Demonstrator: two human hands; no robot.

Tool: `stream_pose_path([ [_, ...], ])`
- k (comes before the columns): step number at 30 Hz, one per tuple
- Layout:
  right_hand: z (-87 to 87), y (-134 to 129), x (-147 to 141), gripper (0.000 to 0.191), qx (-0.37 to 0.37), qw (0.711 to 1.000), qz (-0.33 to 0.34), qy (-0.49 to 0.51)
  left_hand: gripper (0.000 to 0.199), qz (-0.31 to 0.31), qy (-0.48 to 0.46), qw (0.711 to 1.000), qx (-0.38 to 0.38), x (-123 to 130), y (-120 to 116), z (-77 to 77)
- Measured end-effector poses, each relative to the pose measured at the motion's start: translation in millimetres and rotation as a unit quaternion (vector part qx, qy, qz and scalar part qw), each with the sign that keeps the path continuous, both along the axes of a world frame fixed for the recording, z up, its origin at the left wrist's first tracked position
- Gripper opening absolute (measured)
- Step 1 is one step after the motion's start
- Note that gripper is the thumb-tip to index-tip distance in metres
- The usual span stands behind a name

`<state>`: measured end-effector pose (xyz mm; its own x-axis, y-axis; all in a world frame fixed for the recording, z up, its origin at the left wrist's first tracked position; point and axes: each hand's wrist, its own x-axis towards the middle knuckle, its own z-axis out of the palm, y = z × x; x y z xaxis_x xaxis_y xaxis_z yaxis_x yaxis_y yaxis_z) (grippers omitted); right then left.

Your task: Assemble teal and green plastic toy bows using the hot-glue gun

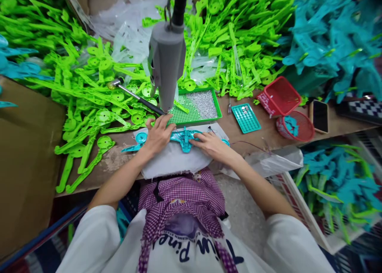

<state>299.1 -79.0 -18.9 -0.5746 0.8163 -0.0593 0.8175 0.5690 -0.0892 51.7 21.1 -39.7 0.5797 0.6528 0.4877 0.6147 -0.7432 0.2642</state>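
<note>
A turquoise plastic part (185, 139) lies across a white cloth (179, 161) on the bench in front of me. My left hand (158, 135) grips its left side, fingers curved over the part and its underside hidden. Its fingertips are just below the tip of a grey hanging power screwdriver (167, 62); whether they touch it I cannot tell. On the other side, my right hand (213, 146) holds the part close to its middle, with bent fingers. Thin dark wires show near the right fingertips. Behind the part sits a green tray (219, 110) with small silver screws (204, 104).
Lime-green plastic parts (86, 94) pile up at left and back; turquoise ones (325, 38) rise at back right. A hammer (134, 96) lies left of the screwdriver. To the right are a teal tray (249, 121), red baskets (307, 135), a phone (319, 116) and a white crate (310, 217).
</note>
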Motion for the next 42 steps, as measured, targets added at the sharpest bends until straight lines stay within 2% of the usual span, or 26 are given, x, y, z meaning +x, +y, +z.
stream_pose_path([
  [5,2.9,3.9,6.0,0.037,-0.037,0.996,-0.012,0.075,0.018,-0.056,0.043,0.998,0.002,-11.1,8.3,1.6],
  [12,7.3,7.7,1.8,0.039,-0.062,0.998,0.004,0.026,0.015,-0.088,0.02,0.996,-0.011,-7.7,5.1,9.7],
  [14,7.7,13.4,4.5,0.039,-0.081,0.995,0.01,0.057,0.017,-0.101,0.017,0.994,-0.026,-5.4,3.7,11.0],
  [18,3.2,25.4,13.2,0.036,-0.14,0.973,0.004,0.182,0.018,-0.099,0.039,0.991,-0.084,-5.8,8.7,12.1],
  [20,0.2,27.2,14.9,0.036,-0.145,0.968,-0.003,0.207,0.018,-0.103,0.044,0.988,-0.108,-6.8,11.3,13.0],
  [26,-1.9,19.0,10.5,0.043,-0.103,0.988,0.009,0.115,0.019,-0.176,0.005,0.974,-0.144,-2.6,2.2,15.5],
  [28,-2.1,18.4,10.4,0.043,-0.104,0.987,-0.001,0.126,0.019,-0.169,0.001,0.973,-0.157,-1.8,0.8,14.1],
  [33,-6.3,23.2,13.1,0.037,-0.127,0.965,-0.029,0.228,0.017,-0.125,0.0,0.976,-0.18,-4.7,8.3,9.4],
  [37,-9.0,23.2,11.9,0.04,-0.104,0.974,-0.01,0.199,0.017,-0.126,0.008,0.975,-0.184,-4.2,9.3,8.4],
  [42,-3.2,17.5,6.8,0.044,-0.087,0.991,0.002,0.098,0.017,-0.13,0.012,0.974,-0.183,-1.7,7.1,4.8],
])
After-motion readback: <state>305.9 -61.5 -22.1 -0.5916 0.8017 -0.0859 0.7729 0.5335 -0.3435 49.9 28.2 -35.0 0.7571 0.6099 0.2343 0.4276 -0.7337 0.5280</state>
